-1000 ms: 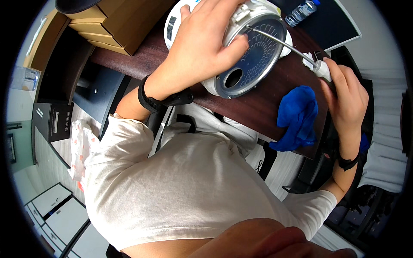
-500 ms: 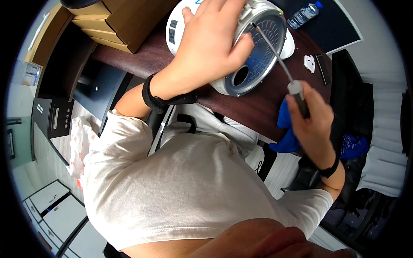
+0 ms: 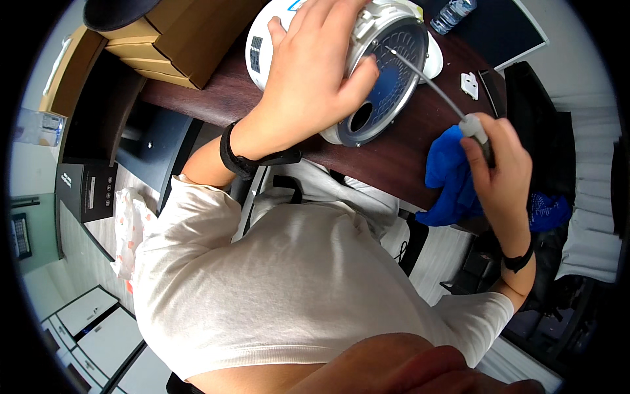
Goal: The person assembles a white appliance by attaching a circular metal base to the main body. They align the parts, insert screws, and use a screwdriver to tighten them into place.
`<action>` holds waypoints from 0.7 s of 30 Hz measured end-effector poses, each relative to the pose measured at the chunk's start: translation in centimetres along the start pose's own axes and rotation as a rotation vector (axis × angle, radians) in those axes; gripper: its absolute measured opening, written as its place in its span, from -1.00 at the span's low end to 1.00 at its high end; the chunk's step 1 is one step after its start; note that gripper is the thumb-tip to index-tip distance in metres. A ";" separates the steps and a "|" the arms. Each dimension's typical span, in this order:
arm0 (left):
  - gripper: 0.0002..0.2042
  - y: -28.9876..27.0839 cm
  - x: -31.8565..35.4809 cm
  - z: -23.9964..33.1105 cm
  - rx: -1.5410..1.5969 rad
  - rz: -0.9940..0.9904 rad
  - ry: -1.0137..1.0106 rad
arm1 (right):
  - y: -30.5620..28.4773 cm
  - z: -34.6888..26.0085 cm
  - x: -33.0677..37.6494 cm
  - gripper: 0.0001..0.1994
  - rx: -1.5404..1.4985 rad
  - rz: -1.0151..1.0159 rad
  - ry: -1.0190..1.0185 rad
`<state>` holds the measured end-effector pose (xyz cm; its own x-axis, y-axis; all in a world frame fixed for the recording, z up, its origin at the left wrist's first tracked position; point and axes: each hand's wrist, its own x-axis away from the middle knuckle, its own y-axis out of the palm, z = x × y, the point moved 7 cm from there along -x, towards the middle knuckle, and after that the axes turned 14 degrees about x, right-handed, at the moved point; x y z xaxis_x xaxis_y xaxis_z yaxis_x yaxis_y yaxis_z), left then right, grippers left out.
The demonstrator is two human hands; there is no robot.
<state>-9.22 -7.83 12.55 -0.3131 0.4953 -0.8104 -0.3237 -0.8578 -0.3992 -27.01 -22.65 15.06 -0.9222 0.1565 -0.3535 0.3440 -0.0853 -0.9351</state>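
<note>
A white rounded appliance [image 3: 257, 41] lies on its side on the table, its round dark plate [image 3: 388, 98] facing right. The plate has a ring of slots, an oval hole and small screws around its rim. My left hand [image 3: 321, 72] holds the appliance from above, fingers spread over its body and thumb by the plate. In my right hand [image 3: 504, 161] is a screwdriver [image 3: 433, 85] with a grey handle, fingers wrapped round it. Its long shaft slants up and left, the tip over the plate's upper part; I cannot tell whether it touches.
The dark brown table [image 3: 374, 167] bears stacked cardboard boxes [image 3: 190, 46] at the far left. A water bottle [image 3: 453, 14], a small white part [image 3: 469, 85] and a dark flat object [image 3: 489, 88] are at the far right. Blue cloth [image 3: 449, 174] hangs over the near right edge.
My right hand has moved right and slightly down with the screwdriver, whose tip has shifted a little right and down from the plate's upper edge. My left hand still holds the appliance.
</note>
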 end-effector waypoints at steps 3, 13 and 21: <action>-0.43 0.2 -0.1 0.3 0.008 -0.022 0.000 | -1.4 0.4 -0.8 -0.71 0.158 0.092 -0.078; -0.42 0.5 0.0 0.7 -0.019 -0.016 0.010 | -3.0 -1.1 -0.5 -0.65 0.375 0.183 -0.164; -0.36 0.8 0.3 0.8 0.036 -0.036 -0.015 | -3.7 -2.1 0.0 -0.61 0.506 0.250 -0.219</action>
<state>-10.26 -8.23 12.32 -0.3138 0.5283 -0.7889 -0.3673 -0.8338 -0.4122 -27.93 -20.22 18.43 -0.8579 -0.1300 -0.4972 0.4775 -0.5593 -0.6776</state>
